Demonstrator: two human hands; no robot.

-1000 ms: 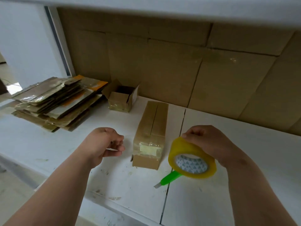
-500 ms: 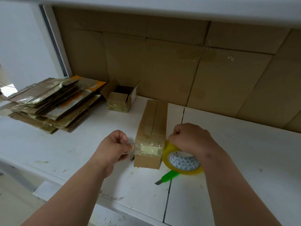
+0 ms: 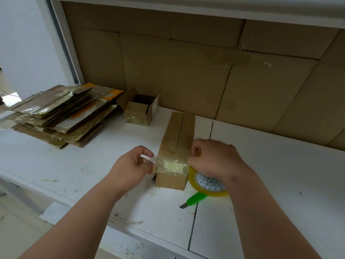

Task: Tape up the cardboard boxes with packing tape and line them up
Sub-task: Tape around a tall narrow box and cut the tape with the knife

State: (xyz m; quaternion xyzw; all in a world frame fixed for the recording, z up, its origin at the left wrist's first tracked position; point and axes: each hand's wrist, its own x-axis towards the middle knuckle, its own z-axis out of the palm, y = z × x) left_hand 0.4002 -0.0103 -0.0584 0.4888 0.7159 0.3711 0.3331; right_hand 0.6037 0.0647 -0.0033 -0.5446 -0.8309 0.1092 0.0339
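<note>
A long cardboard box (image 3: 177,146) lies on the white table (image 3: 93,165), its near end toward the person and its far end pointing to twelve o'clock. The left hand (image 3: 130,169), at the box's nine o'clock, pinches the free end of clear tape (image 3: 155,166) against the near left corner. The right hand (image 3: 212,159), at three o'clock, curls around a yellow tape roll (image 3: 207,184) held just beside the box; how its fingers sit on the roll is hard to tell. A green box cutter (image 3: 196,199) lies on the table at five o'clock. A small open box (image 3: 140,111) stands at eleven o'clock, with a stack of flattened cardboard (image 3: 61,116) farther out toward ten.
</note>
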